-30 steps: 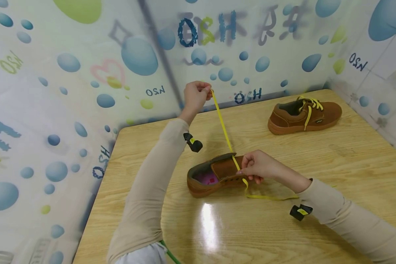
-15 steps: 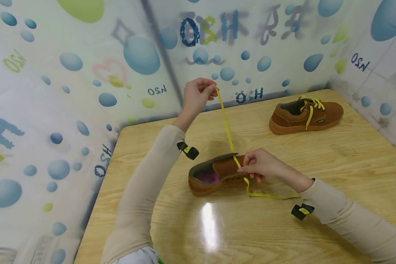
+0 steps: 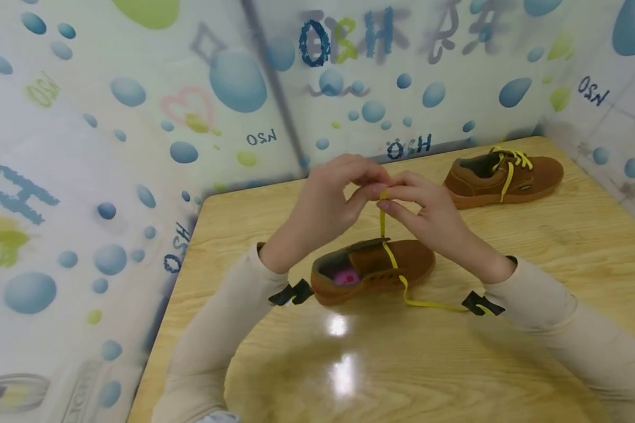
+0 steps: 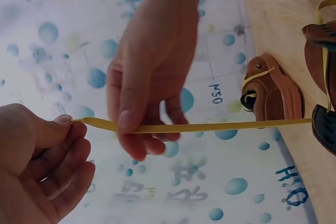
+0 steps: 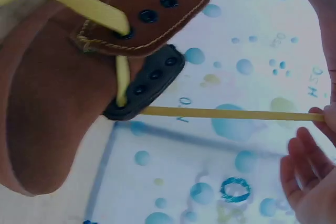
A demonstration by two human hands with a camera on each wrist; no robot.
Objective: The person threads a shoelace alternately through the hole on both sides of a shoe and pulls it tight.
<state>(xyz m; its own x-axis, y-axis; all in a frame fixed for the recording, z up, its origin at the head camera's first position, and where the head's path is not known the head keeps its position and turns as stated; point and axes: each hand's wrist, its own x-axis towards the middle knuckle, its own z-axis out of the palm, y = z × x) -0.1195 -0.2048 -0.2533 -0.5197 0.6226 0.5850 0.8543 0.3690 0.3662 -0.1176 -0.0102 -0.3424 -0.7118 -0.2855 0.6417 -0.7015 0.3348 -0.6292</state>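
Note:
A brown shoe (image 3: 415,258) lies on its sole with its toe to the right. A yellow shoelace (image 3: 383,224) crosses its tongue and runs up from the far eyelet flap. Above the shoe, my left hand (image 3: 325,202) pinches the lace near its end, as the left wrist view shows. My right hand (image 3: 431,208) is right beside it, thumb and fingers pinching the same lace (image 4: 210,127) a little lower. In the right wrist view the lace passes through the lowest eyelets of both flaps (image 5: 149,17) and stretches taut toward the hands.
A second brown shoe (image 3: 531,176), laced in yellow, stands at the back right of the wooden table (image 3: 402,364). The other lace end trails over the tabletop to the right. A patterned wall covering (image 3: 233,170) rises behind the table.
My right hand has left the shoe's eyelets and risen to the lace beside my left hand. My left hand has come lower and to the right, still holding the lace.

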